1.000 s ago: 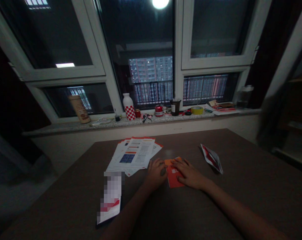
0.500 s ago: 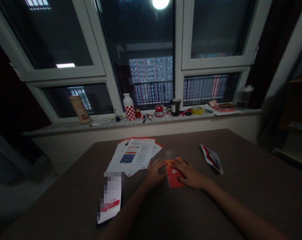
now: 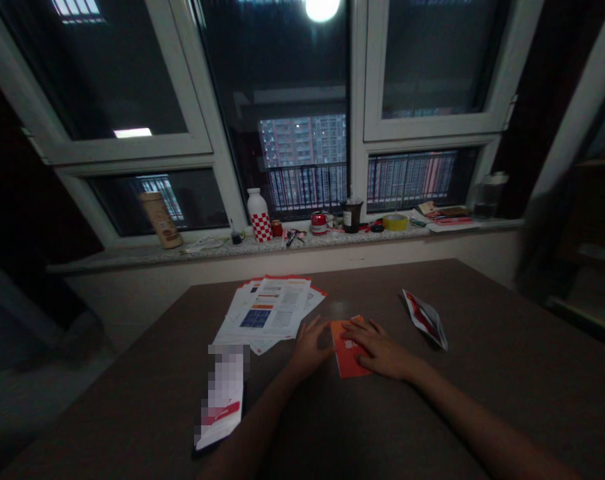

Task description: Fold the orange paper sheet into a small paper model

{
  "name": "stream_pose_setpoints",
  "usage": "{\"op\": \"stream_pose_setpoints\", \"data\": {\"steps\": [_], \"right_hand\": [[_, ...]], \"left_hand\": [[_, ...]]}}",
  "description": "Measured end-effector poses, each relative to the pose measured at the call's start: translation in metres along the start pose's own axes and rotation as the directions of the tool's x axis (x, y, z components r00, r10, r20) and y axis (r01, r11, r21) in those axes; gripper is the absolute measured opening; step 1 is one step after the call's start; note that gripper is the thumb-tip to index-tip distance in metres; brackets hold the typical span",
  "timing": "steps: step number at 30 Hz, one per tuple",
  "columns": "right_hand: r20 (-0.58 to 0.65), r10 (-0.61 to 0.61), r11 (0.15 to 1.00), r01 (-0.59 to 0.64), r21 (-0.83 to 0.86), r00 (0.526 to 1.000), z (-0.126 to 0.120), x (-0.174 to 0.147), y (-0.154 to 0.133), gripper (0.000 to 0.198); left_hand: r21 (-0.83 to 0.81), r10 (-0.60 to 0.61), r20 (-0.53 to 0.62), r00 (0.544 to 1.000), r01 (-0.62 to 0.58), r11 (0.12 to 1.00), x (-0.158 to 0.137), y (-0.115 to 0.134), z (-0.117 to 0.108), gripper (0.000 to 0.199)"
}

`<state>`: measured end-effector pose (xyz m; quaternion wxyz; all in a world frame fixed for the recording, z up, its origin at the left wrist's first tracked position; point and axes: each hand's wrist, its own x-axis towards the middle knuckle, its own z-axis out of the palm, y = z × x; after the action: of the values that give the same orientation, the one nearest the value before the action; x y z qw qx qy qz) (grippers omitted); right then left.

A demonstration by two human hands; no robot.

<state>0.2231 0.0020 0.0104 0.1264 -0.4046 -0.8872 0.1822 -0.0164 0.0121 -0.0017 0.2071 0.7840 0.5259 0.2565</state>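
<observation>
An orange-red folded leaflet (image 3: 349, 363) with white print lies on the dark table in front of me. My right hand (image 3: 379, 350) rests flat over its right and upper part, fingers spread. At its left edge is my left hand (image 3: 312, 347), fingers apart and holding nothing; the fingertips are close to the edge, and whether they touch it is hard to make out. Just beyond my left hand lies a fanned stack of printed sheets (image 3: 277, 310) with orange top edges. To the right stands a partly folded leaflet (image 3: 425, 319), propped up on the table.
A phone (image 3: 222, 427), its screen partly pixelated, lies left of my left forearm. Along the windowsill (image 3: 207, 252) stand a tan tumbler (image 3: 159, 220), a white bottle with red checks (image 3: 259, 215), a dark cup (image 3: 352, 217) and a yellow tape roll (image 3: 395, 222).
My left hand's fingers have drawn slightly left, off the orange-red leaflet's upper left corner. The right hand stays in place on it.
</observation>
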Motion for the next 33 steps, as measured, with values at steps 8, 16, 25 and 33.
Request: {"op": "stream_pose_setpoints", "data": {"steps": [8, 16, 25, 33], "right_hand": [[0.008, 0.0, 1.0, 0.0, -0.014, 1.0, 0.0016, 0.0014, 0.0022, 0.06], [0.014, 0.003, 1.0, -0.003, -0.023, 1.0, 0.0007, 0.001, -0.0003, 0.062], [0.006, -0.023, 0.997, 0.024, -0.071, 1.0, 0.0007, -0.0012, -0.0039, 0.062], [0.022, -0.026, 0.996, 0.028, -0.081, 0.999, 0.0008, 0.0, -0.0042, 0.062]], "left_hand": [[0.019, 0.011, -0.007, 1.0, -0.011, 1.0, 0.0001, -0.0012, 0.0012, 0.064], [0.032, 0.03, -0.013, 0.999, -0.029, 0.999, 0.0002, -0.0026, 0.0017, 0.056], [0.028, 0.034, -0.011, 0.999, -0.034, 0.999, 0.0005, -0.0024, 0.0011, 0.05], [0.046, 0.084, -0.028, 0.996, -0.082, 0.996, 0.0052, -0.0091, 0.0078, 0.031]]}}
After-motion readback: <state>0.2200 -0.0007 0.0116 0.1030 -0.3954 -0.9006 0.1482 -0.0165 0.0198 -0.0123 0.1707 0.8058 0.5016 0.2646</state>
